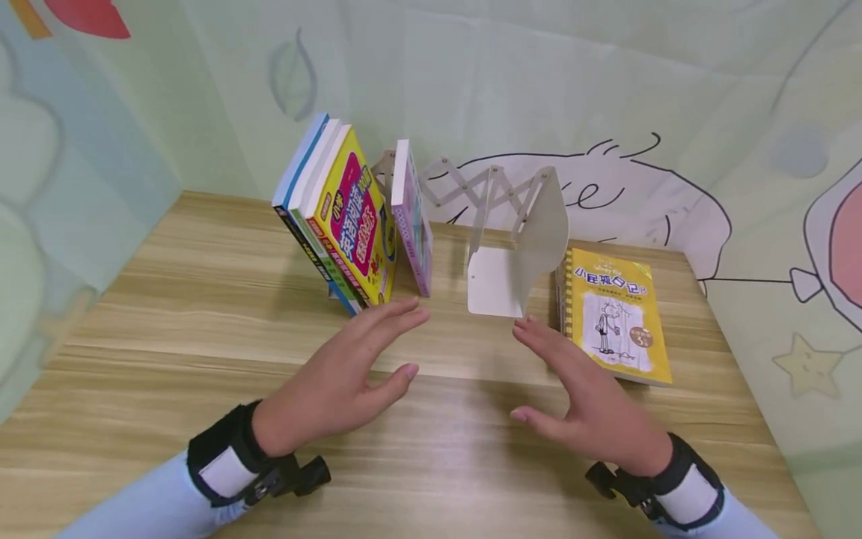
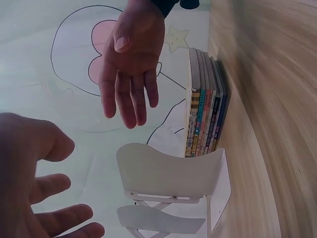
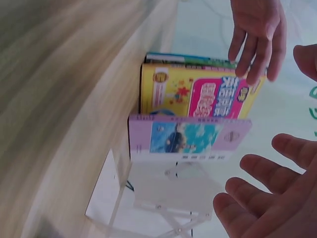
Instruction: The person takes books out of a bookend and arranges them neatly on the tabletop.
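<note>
Seems child's study nook, in home or in set-up booth (cannot tell which). Signs: wood-grain counter (image 1: 438, 471) across lower frame; pale backdrop (image 1: 417, 67), creased like cloth, covering upper frame, printed with leaf (image 1: 293, 81) at upper left, smiling star (image 1: 806, 365) and pink balloon (image 1: 850, 247) at right edge. Colourful upright books (image 1: 357, 217) left of centre, white expanding bookend (image 1: 494, 284) at centre, yellow cartoon-covered book (image 1: 616, 299) at right.

left forearm (image 1: 138, 498): angled in from lower left | left hand (image 1: 343, 374): fingers extended, thumb apart | right forearm (image 1: 730, 520): angled in from lower right | right hand (image 1: 595, 400): fingers extended, thumb apart | both: well separated, palms facing each other
</note>
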### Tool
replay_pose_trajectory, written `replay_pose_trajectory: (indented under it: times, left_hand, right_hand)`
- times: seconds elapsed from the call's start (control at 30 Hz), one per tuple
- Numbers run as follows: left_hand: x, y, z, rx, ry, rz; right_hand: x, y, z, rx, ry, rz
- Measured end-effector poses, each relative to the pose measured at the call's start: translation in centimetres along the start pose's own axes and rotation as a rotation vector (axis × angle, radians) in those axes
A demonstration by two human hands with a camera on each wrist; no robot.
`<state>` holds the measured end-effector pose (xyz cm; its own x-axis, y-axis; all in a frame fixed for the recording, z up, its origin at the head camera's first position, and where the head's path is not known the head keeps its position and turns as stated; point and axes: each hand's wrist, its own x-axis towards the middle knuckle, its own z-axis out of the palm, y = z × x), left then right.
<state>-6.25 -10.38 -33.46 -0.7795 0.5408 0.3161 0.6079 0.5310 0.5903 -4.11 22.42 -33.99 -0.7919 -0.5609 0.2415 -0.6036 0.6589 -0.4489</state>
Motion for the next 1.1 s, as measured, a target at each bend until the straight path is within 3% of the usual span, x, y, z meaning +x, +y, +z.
replay_pose_trajectory:
  times: [0.23, 0.47, 0.6, 0.73, 0.87, 1.0, 1.1]
  left_hand:
    - [0.0, 0.2, 0.2, 0.014, 0.002, 0.013]
    - [0.5, 0.5, -0.3, 0.059, 0.010, 0.018]
    - [1.6, 0.7, -1.1, 0.065, 0.023, 0.035]
    - [3.6, 0.8, -2.5, 0.103, 0.085, 0.064]
    - [6.8, 1.1, -4.2, 0.196, 0.151, 0.044]
    - [10.3, 1.2, -5.8, 0.284, 0.166, -0.032]
    - [12.3, 1.1, -6.6, 0.363, 0.132, -0.122]
  right_hand:
    - [-0.3, -1.1, 0.4, 0.015, -0.067, 0.032]
    - [-0.2, -0.6, 0.5, -0.014, -0.012, -0.016]
    - [-0.3, -0.3, 0.6, -0.014, -0.006, -0.020]
    - [-0.4, 0.0, 0.8, -0.004, -0.010, -0.017]
    - [-0.4, 0.2, 0.9, 0.003, 0.006, -0.012]
    - [-0.5, 0.1, 0.7, 0.009, 0.003, 0.013]
    - [-0.5, -0.1, 0.6, 0.018, -0.009, 0.027]
